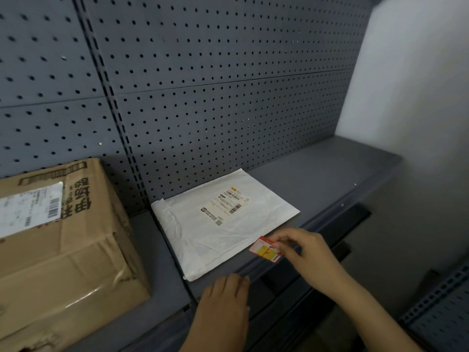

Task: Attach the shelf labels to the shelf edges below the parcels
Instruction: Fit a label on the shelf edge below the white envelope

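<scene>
A flat white mailer parcel (223, 224) with a printed shipping sticker lies on the dark grey shelf (324, 174). My right hand (304, 252) pinches a small red and yellow shelf label (265, 250) at the shelf's front edge (256, 271), just below the mailer's near right corner. My left hand (225, 301) rests with its fingers curled against the same edge, below the mailer's near left corner, holding nothing that I can see. A large brown cardboard box (63, 250) with a white shipping sticker stands on the shelf to the left.
A grey pegboard back panel (203, 85) rises behind the shelf, with a slotted upright (109, 97) between two bays. A white wall (418, 85) bounds the right side. Another perforated shelf part (441, 316) shows at the lower right.
</scene>
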The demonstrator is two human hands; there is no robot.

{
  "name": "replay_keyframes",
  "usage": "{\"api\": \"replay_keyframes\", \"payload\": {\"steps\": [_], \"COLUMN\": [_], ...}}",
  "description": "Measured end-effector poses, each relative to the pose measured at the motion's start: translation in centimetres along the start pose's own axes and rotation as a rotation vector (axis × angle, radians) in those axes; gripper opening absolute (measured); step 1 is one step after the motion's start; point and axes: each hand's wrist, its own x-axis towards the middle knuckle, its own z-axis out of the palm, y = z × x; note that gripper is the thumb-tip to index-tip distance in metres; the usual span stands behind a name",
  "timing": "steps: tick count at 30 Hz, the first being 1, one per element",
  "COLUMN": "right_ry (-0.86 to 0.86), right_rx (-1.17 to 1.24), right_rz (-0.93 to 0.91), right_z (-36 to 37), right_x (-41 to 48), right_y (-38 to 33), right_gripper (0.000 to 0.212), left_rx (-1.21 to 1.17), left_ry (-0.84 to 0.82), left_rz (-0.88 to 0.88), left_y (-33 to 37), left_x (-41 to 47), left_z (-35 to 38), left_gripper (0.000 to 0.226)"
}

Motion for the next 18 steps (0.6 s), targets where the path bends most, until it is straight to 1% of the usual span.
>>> {"api": "replay_keyframes", "payload": {"steps": [2, 5, 10, 14, 18], "right_ry": [-0.035, -0.053, -0.041, -0.117, -0.1], "right_rx": [-0.002, 0.008, 0.03, -0.088, -0.152], "right_rz": [-0.012, -0.035, -0.131, -0.158, -0.184], "right_z": [0.2, 0.5, 0.9, 1.7, 2.0], "right_x": [0.0, 0.1, 0.6, 0.7, 0.5], "right_y": [0.7, 1.2, 0.7, 1.8, 2.5], "right_gripper": [0.019, 0.018, 0.017, 0.016, 0.015], "left_rx": [0.034, 0.068, 0.119, 0.137, 0.123], "left_ry": [-0.055, -0.123, -0.127, -0.11, -0.119], "left_rz": [-0.083, -0.155, -0.217, -0.223, -0.199], "left_y": [0.8, 1.9, 3.1, 3.7, 3.8], "left_x": [0.2, 0.5, 0.4, -0.1, -0.3], "left_z": [-0.1, -0.3, -0.2, -0.2, -1.0], "left_gripper": [0.071, 0.075, 0.066, 0.058, 0.058]}}
